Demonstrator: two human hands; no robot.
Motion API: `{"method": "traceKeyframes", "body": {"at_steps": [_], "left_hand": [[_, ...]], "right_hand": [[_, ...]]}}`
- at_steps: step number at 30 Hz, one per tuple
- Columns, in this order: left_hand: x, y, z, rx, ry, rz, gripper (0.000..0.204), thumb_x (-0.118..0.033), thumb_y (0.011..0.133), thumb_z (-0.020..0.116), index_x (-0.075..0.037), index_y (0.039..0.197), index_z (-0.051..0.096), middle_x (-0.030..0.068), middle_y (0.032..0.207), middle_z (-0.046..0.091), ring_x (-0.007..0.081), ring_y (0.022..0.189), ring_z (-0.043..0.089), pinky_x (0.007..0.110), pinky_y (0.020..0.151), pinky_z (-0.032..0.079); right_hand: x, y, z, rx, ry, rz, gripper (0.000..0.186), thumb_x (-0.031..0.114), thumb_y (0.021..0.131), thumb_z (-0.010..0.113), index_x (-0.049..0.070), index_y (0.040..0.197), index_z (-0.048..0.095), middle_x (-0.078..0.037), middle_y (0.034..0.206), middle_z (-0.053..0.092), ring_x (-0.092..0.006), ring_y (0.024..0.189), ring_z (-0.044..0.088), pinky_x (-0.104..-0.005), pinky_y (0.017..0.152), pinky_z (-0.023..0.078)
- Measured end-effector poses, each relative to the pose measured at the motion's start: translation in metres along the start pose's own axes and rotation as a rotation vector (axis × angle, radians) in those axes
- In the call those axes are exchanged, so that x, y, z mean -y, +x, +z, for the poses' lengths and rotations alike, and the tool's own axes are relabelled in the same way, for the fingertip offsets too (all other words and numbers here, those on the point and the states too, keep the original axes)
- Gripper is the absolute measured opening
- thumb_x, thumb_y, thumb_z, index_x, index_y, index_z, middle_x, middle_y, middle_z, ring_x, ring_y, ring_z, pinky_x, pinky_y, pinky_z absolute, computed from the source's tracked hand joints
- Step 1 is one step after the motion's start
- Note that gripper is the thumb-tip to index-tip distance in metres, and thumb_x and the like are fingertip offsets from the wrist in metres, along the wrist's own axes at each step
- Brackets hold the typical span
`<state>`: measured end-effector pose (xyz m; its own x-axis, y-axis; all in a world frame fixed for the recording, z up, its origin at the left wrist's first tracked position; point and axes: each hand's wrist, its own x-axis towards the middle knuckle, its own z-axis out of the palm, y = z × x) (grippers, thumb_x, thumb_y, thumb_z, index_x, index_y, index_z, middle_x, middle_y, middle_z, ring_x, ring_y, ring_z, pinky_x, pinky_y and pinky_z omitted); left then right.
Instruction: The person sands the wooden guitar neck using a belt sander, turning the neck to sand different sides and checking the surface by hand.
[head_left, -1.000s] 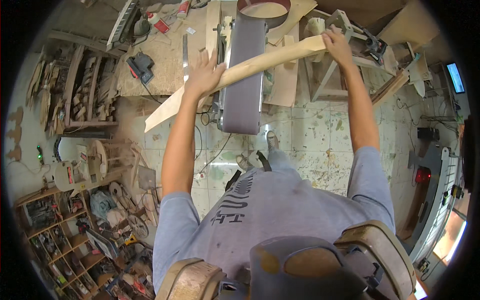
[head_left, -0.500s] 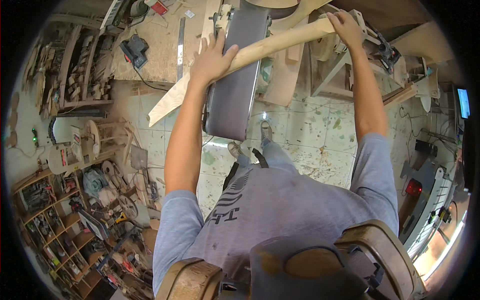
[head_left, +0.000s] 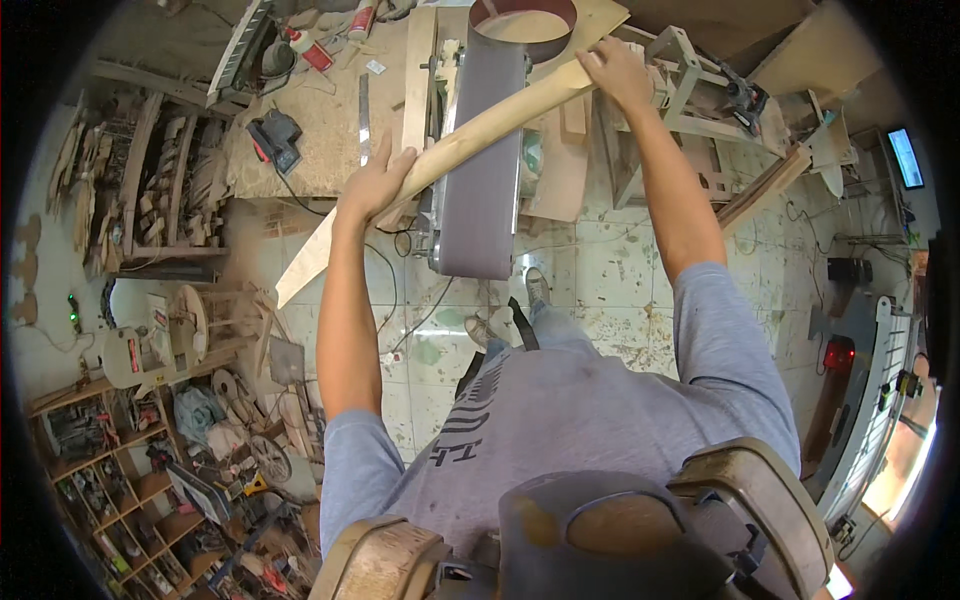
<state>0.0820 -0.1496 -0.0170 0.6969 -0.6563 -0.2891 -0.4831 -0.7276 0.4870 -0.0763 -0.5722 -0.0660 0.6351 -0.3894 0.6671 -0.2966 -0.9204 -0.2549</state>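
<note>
A long, pale, slightly curved piece of wood lies slantwise across the dark belt of a belt sander. Its flat, tapered end reaches toward me on the left, beyond the sander. My left hand grips the wood left of the belt, thumb along its top edge and fingers on the far side. At the far right end, my right hand is closed around the wood, fingers over its tip. The wood's underside against the belt is hidden.
Behind the sander is a workbench with a black power tool, a metal ruler and a red-and-white bottle. A wooden frame stands at the right. Cables trail over the tiled floor. Shelves line the left.
Both hands have shifted left with the wood, sliding it across the belt. Its tapered end now sits lower and further left. The whole view has shifted a little too.
</note>
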Motion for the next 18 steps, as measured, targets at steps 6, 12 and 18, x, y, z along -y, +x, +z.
{"method": "traceKeyframes", "body": {"at_steps": [6, 12, 18], "left_hand": [[0.049, -0.029, -0.011, 0.047, 0.022, -0.035, 0.083, -0.068, 0.092, 0.039, -0.017, 0.157, 0.027, 0.0292, 0.141, 0.05, 0.0433, 0.133, 0.048, 0.042, 0.111, 0.036], [0.071, -0.078, -0.026, 0.087, -0.096, -0.039, 0.08, -0.064, 0.096, 0.038, -0.009, 0.154, 0.033, 0.025, 0.147, 0.046, 0.0394, 0.139, 0.043, 0.038, 0.114, 0.032], [0.126, -0.112, -0.024, 0.077, -0.14, -0.038, 0.077, -0.062, 0.097, 0.041, -0.007, 0.15, 0.04, 0.0224, 0.149, 0.045, 0.0356, 0.141, 0.04, 0.037, 0.115, 0.03]], "right_hand": [[0.072, -0.011, -0.014, 0.226, 0.054, 0.165, 0.048, 0.052, 0.089, 0.059, 0.007, 0.097, 0.074, -0.019, 0.12, 0.066, -0.0369, 0.108, 0.061, -0.044, 0.098, 0.045], [0.112, -0.032, 0.003, 0.1, -0.004, 0.088, 0.05, 0.053, 0.089, 0.059, 0.007, 0.103, 0.073, -0.022, 0.127, 0.062, -0.0387, 0.121, 0.056, -0.0454, 0.104, 0.042], [0.157, -0.037, 0.009, 0.143, 0.026, 0.038, 0.051, 0.053, 0.088, 0.059, 0.008, 0.106, 0.073, -0.023, 0.133, 0.059, -0.0368, 0.128, 0.053, -0.0458, 0.107, 0.041]]}}
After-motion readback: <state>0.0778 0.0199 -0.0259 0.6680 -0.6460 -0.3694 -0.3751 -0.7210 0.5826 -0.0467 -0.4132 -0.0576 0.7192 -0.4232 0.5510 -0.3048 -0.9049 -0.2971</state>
